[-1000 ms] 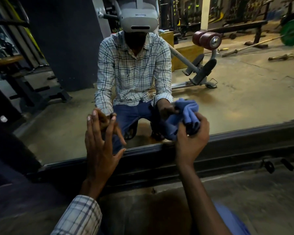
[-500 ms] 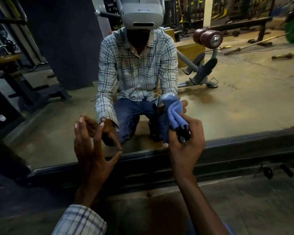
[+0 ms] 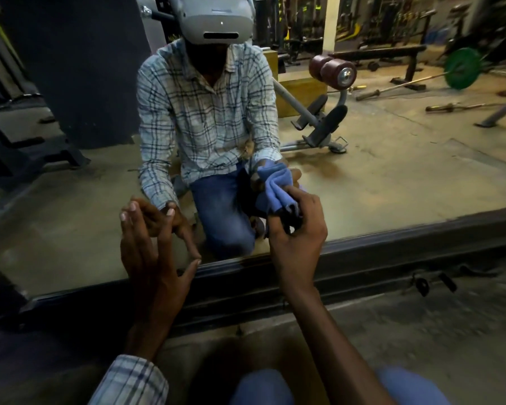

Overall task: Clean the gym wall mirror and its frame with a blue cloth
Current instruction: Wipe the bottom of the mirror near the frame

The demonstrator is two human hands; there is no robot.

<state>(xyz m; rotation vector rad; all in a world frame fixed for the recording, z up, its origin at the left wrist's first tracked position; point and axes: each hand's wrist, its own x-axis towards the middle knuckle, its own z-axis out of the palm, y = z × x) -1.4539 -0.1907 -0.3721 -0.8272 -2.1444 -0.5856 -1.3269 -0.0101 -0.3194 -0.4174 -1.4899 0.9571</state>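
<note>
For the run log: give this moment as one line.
right hand: grips bunched blue cloth at lower wall mirror | left hand: fingers straight, thumb tip on mirror | dark mirror frame: below both hands

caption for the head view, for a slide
Head view: right hand grips blue cloth at the mirror above its frame, left hand spread beside it.

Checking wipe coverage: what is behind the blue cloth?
Behind the blue cloth, gripped by the right hand, is the mirror glass just above its bottom frame. The cloth covers that patch, so contact cannot be confirmed.
</note>
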